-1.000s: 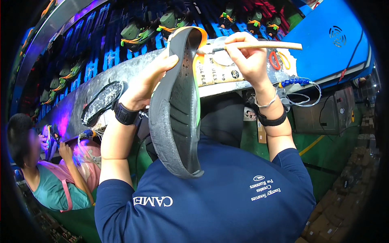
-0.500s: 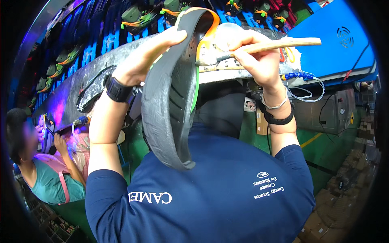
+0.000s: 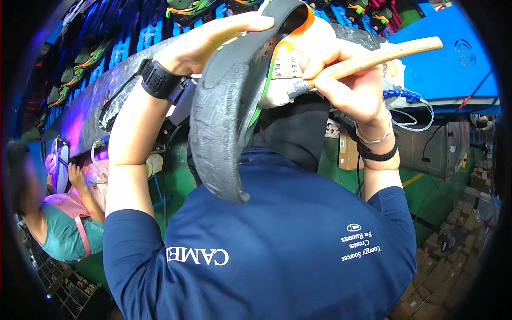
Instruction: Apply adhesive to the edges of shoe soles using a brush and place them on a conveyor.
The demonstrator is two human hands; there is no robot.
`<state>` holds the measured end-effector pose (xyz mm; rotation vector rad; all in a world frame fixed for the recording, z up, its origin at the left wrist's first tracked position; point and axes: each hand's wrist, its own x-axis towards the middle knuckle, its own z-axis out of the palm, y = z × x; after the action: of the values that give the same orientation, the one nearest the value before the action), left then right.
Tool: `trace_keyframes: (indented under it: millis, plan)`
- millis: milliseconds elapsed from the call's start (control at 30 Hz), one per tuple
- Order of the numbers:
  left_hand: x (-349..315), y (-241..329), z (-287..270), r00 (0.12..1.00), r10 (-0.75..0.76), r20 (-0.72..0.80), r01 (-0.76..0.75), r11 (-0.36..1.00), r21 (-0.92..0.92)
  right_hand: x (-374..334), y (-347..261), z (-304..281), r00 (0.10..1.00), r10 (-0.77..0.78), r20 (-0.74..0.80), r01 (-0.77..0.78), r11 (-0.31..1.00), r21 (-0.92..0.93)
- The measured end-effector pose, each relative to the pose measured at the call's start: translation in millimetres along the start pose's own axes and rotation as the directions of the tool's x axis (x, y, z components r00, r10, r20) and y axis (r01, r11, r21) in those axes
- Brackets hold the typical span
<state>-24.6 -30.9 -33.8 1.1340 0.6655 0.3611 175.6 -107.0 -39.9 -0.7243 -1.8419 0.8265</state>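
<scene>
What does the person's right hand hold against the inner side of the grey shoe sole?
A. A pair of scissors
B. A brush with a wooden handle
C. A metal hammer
B: the right hand grips a brush with a wooden handle, its tip at the grey shoe sole.

A single head-worn fisheye view looked steeply down the person's own chest, very near the raised hands: the left hand [image 3: 213, 40] and right hand [image 3: 346, 80] filled the upper middle. Straight edges bent toward the dark rim. The conveyor [image 3: 90, 101] ran upper left.
</scene>
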Motion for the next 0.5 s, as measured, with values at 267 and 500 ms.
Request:
trace_keyframes:
  millis: [267,500]
  plan:
    - [-3,1,3,1.0,0.017,0.022,-0.019,0.994,0.11,0,-5,10,0.998,-0.027,0.057,0.029,0.999,-0.022]
    - [3,-22,-2,0.967,0.116,-0.228,-0.114,0.993,0.021,5,-8,5,0.986,-0.166,0.028,0.159,0.974,0.158]
